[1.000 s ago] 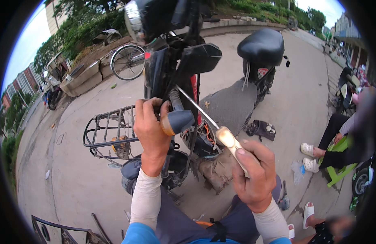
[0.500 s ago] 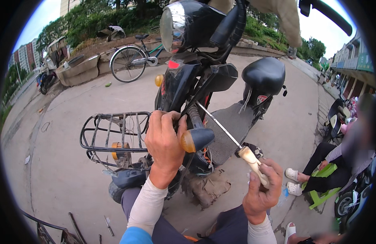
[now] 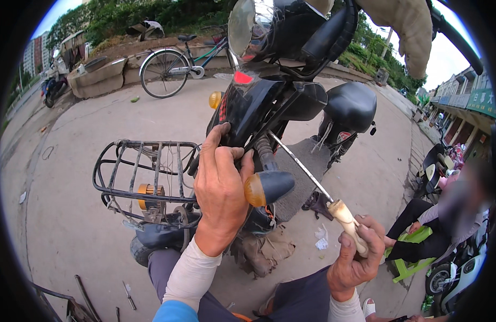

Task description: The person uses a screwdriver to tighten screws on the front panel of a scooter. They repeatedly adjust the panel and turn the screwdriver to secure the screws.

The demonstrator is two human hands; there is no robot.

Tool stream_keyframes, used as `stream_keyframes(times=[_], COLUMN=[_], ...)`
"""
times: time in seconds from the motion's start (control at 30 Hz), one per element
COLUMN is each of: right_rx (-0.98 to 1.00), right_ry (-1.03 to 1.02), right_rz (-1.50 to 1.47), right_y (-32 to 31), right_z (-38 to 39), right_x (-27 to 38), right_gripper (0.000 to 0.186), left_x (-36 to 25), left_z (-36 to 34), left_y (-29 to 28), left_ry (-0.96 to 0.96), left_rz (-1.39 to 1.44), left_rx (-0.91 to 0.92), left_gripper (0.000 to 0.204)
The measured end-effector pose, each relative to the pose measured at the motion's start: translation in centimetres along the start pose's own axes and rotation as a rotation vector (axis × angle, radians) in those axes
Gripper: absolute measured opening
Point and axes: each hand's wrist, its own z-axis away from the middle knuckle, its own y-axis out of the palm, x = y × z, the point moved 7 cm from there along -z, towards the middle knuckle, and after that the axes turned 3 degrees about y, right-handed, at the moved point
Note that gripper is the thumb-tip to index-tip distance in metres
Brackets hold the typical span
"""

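Note:
A black scooter front panel [image 3: 253, 110] with a red reflector stands in front of me. My left hand [image 3: 221, 185] holds its lower end, the index finger stretched up along its face and the thumb on the other side. Beside that thumb is an orange-and-black turn signal [image 3: 269, 188]. My right hand [image 3: 358, 257] grips the pale handle of a screwdriver [image 3: 344, 217]. Its long metal shaft slants up and left, reaching the gap beside the panel above the turn signal. The tip's exact contact is hidden.
A black wire rack [image 3: 146, 170] juts left of the scooter. Loose tools, including a screwdriver [image 3: 129, 295], lie lower left. A bicycle [image 3: 175, 70] stands behind. On the right, a person sits on a green stool [image 3: 411, 252] near parked scooters. A brown cloth [image 3: 266, 249] lies below.
My left index finger has straightened upward along the panel. The view has shifted slightly, and the screwdriver stays in my right hand with its shaft at the same gap.

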Motion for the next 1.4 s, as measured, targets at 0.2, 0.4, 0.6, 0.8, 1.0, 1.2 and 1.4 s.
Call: stream_keyframes(times=[0.2, 0.4, 0.6, 0.8, 1.0, 1.2, 1.4], right_rx=[-0.007, 0.015, 0.064, 0.121, 0.199, 0.205, 0.158], right_ry=[-0.026, -0.061, -0.105, -0.121, -0.213, -0.178, -0.209], right_rz=[-0.005, -0.012, 0.039, 0.107, 0.066, 0.002, -0.086], right_y=[0.1, 0.5, 0.2, 0.2, 0.5, 0.6, 0.9], right_z=[0.9, 0.7, 0.5, -0.2, -1.5, -1.9, -2.1], right_x=[-0.9, -0.5, 0.7, 2.1, 2.9, 2.4, 2.6], right_gripper=[0.032, 0.029, 0.037, 0.038, 0.039, 0.041, 0.046], left_x=[0.1, 0.7, -0.4, -0.6, 1.2, -0.2, -1.3], left_z=[0.2, 0.2, -0.6, -0.3, -1.9, -7.4, -11.5], left_y=[0.6, 0.2, 0.6, 1.3, -1.4, -1.2, 1.4], left_ry=[-0.077, -0.09, -0.059, -0.08, -0.275, -0.263, 0.123], left_rz=[0.031, 0.109, -0.122, -0.162, 0.083, -0.045, -0.298], left_rx=[-0.022, -0.034, 0.109, 0.121, 0.407, 0.553, 0.601], left_gripper=[0.032, 0.047, 0.076, 0.065, 0.049, 0.076, 0.106])
